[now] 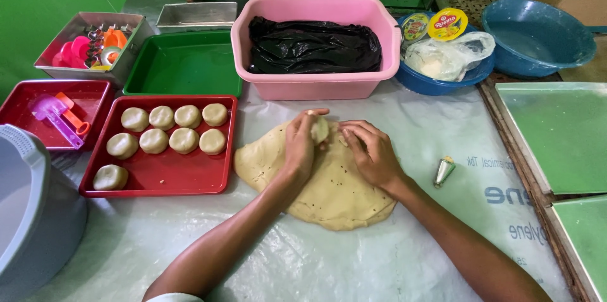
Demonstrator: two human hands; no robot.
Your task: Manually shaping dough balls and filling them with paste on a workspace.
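Observation:
A large flat slab of pale dough (329, 194) lies on the plastic-covered table. My left hand (300, 147) curls around a small lump of dough (320, 129) at the slab's far edge. My right hand (373, 150) rests flat on the slab just right of that lump, fingers pointing left. To the left stands a red tray (190, 179) holding several round dough balls (183, 140) in rows, with one ball (110, 177) apart at its front left corner.
Behind the slab sit a pink tub (316, 87) with a black bag, a green tray (183, 65), two blue basins (537, 36), a box of cutters (95, 46). A metal piping tip (444, 171) lies at right. Green boards (556, 131) border the right; a grey container (31, 213) stands at left.

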